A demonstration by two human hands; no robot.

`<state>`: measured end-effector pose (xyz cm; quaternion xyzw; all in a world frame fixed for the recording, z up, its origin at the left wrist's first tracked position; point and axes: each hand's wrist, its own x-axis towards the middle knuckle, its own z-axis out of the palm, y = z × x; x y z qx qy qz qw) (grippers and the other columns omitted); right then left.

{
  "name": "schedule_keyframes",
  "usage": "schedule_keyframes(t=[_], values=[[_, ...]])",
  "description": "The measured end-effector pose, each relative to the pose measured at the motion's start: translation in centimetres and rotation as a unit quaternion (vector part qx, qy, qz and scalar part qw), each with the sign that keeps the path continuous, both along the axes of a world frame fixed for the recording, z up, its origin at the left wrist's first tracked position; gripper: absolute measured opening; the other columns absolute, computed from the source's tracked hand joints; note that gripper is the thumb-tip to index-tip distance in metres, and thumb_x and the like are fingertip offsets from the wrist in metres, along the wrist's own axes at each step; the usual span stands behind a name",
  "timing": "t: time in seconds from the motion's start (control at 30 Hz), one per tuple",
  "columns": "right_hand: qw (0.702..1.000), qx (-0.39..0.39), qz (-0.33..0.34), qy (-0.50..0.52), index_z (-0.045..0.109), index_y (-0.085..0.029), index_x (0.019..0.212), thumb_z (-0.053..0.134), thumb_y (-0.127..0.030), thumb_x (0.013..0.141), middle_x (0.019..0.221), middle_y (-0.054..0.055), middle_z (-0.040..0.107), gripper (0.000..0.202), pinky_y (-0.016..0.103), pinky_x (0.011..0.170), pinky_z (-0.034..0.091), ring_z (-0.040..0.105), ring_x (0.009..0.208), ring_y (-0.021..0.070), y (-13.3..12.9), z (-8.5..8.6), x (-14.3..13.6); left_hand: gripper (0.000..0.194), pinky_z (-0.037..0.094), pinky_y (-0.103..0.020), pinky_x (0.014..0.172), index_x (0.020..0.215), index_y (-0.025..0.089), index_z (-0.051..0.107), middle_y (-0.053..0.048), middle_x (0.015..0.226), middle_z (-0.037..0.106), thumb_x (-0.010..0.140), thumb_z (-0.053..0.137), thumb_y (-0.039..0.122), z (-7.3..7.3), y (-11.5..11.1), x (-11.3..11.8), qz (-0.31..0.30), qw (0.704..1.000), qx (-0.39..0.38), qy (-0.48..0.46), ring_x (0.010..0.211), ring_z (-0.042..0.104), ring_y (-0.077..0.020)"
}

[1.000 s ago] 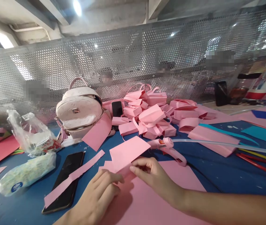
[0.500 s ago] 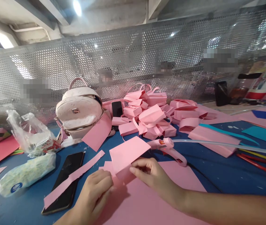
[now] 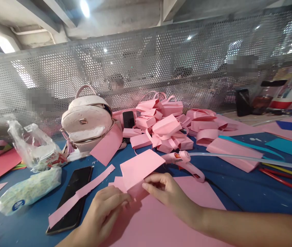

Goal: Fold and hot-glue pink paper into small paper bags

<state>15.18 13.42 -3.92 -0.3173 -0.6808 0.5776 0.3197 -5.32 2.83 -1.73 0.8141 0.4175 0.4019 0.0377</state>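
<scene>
A folded pink paper piece (image 3: 142,168) is held above a large pink sheet (image 3: 161,219) on the blue table. My right hand (image 3: 161,190) pinches its lower right edge between thumb and fingers. At its lower left corner is my left hand (image 3: 110,209), fingers curled, the fingertips near or touching the paper; whether they grip it is hard to see. Behind my right hand lies a pink glue gun (image 3: 184,163). A pink paper strip (image 3: 81,193) rests across a black phone (image 3: 71,202) to the left.
A heap of folded pink paper boxes (image 3: 166,127) stands behind the glue gun. Farther left are a pale backpack (image 3: 86,120), a plastic bag (image 3: 30,144) and a tissue pack (image 3: 30,190). Red and yellow sticks (image 3: 287,178) lie at right, before a perforated metal screen (image 3: 141,61).
The fingers of my left hand have extended a little to the right, toward the folded paper's lower corner. My right hand and the paper have hardly moved.
</scene>
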Motion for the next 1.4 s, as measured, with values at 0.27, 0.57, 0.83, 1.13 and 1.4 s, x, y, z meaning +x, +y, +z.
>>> schedule_keyframes(t=[0.27, 0.57, 0.83, 1.13, 1.4], values=[[1.000, 0.007, 0.004, -0.008, 0.073, -0.019, 0.078, 0.068, -0.043, 0.085, 0.074, 0.002, 0.065, 0.026, 0.029, 0.067, 0.044, 0.057, 0.074, 0.0186, -0.1, 0.5, 0.0, 0.033, 0.049, -0.028, 0.065, 0.123, 0.019, 0.058, -0.006, 0.086, 0.074, 0.109, 0.028, 0.023, -0.8, -0.1, -0.5, -0.015, 0.999, -0.033, -0.023, 0.070, 0.065, -0.0153], [1.000, 0.004, -0.002, -0.002, 0.075, -0.019, 0.079, 0.071, -0.047, 0.083, 0.075, 0.002, 0.068, 0.029, 0.029, 0.067, 0.046, 0.059, 0.074, 0.0191, -0.1, 0.2, 0.0, 0.034, 0.039, -0.027, 0.059, 0.091, 0.019, 0.065, -0.002, 0.070, 0.069, 0.109, 0.038, 0.029, -0.2, 0.3, -0.1, -0.008, 0.999, 0.037, 0.015, 0.060, 0.056, -0.0135], [1.000, 0.006, 0.011, -0.005, 0.073, -0.018, 0.074, 0.070, -0.046, 0.083, 0.072, 0.002, 0.066, 0.029, 0.029, 0.065, 0.044, 0.057, 0.071, 0.0182, -0.1, 0.9, 0.0, 0.043, 0.022, -0.034, 0.053, 0.062, 0.020, 0.048, 0.001, 0.052, 0.049, 0.104, 0.038, 0.017, 0.6, 0.8, -1.2, -0.041, 0.962, 0.141, 0.232, 0.050, 0.036, -0.0153], [1.000, 0.006, 0.010, -0.007, 0.074, -0.019, 0.075, 0.071, -0.046, 0.083, 0.075, 0.003, 0.069, 0.028, 0.029, 0.065, 0.045, 0.059, 0.074, 0.0190, 0.0, 0.7, -0.1, 0.024, 0.030, -0.033, 0.057, 0.072, 0.019, 0.055, 0.003, 0.060, 0.055, 0.094, 0.058, 0.010, -0.5, 1.4, -0.4, 0.004, 0.955, 0.114, 0.272, 0.056, 0.044, -0.0141], [1.000, 0.006, 0.015, -0.014, 0.075, -0.019, 0.077, 0.070, -0.045, 0.083, 0.077, 0.003, 0.070, 0.028, 0.029, 0.066, 0.046, 0.061, 0.075, 0.0195, 0.0, 0.8, 0.0, 0.013, 0.037, -0.028, 0.064, 0.096, 0.024, 0.064, 0.002, 0.086, 0.073, 0.100, 0.055, 0.016, -0.7, 1.4, -1.0, -0.034, 0.990, -0.028, 0.135, 0.070, 0.057, -0.0152]])
